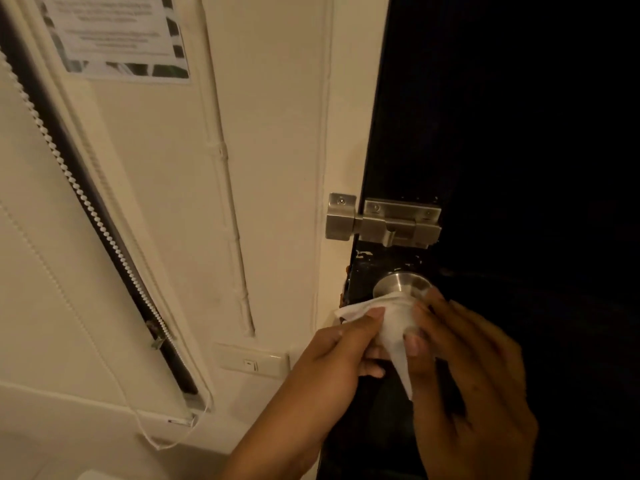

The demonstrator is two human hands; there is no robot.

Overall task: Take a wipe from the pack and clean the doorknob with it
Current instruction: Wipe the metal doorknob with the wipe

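A round brushed-metal doorknob (398,285) sticks out of the dark door (519,133). A white wipe (391,327) is draped over the knob's front and lower part, hiding it. My left hand (339,355) pinches the wipe's left side between thumb and fingers. My right hand (464,368) grips the wipe from the right, thumb pressed on the cloth and fingertips against the knob. The wipe pack is out of sight.
A metal slide bolt (384,221) bridges the door and the cream frame just above the knob. A light switch (252,362) sits on the wall lower left. A roller blind with a bead chain (86,202) hangs at left, under a posted notice (117,32).
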